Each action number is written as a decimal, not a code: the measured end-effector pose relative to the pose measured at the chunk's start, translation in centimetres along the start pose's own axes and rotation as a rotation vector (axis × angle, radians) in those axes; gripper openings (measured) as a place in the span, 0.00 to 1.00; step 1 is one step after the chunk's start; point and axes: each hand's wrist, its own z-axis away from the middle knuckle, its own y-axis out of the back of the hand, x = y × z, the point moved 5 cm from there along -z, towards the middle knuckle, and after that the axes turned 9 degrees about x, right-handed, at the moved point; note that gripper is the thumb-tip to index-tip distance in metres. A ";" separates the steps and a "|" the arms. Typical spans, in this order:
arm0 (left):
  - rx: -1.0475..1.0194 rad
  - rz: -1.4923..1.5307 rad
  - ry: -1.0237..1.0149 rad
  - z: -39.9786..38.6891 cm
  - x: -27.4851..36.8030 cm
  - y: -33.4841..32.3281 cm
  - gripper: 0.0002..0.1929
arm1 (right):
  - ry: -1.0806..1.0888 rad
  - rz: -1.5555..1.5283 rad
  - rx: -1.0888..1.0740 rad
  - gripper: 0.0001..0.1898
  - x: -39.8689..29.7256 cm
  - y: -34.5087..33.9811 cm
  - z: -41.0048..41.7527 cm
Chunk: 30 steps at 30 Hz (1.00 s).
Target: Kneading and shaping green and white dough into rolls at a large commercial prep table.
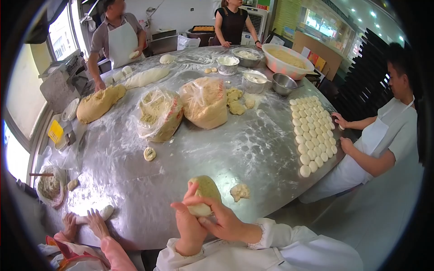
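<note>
My left hand [190, 223] and my right hand [223, 216] come together near the table's front edge, cupped around a pale piece of dough [200, 209]. A large greenish ball of filling [204, 187] bulges up above the dough, and some of my left fingers reach up beside it. The palms hide the underside of the dough. Just right of my hands lies a loose crumbly lump [240, 192]. Farther off, a small coiled piece of dough [149, 153] sits on the metal table [162, 189].
Two plastic bags of filling [159, 117] [203, 103] stand mid-table. Rows of dough rounds [313, 132] lie at right, beside a co-worker's hands. Another person's hands roll dough [95, 215] at lower left. Large brown dough [100, 104], bowls and a big basin [288, 61] stand farther back.
</note>
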 end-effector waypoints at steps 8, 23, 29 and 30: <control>-0.338 -0.264 -0.113 0.3 0.5 0.0 0.42 | -0.582 -0.384 -0.258 0.24 3.5 0.0 1.9; -0.714 -0.490 -0.617 0.5 -0.9 0.9 0.24 | -0.335 -0.205 -0.210 0.30 2.1 0.1 1.6; -0.539 -0.429 -0.219 0.5 -1.1 -1.7 0.26 | -0.795 -0.615 -0.047 0.27 4.7 2.9 2.3; -0.417 -0.398 -0.212 -0.4 -1.2 -0.9 0.26 | -0.866 -0.687 0.002 0.25 5.7 4.0 2.6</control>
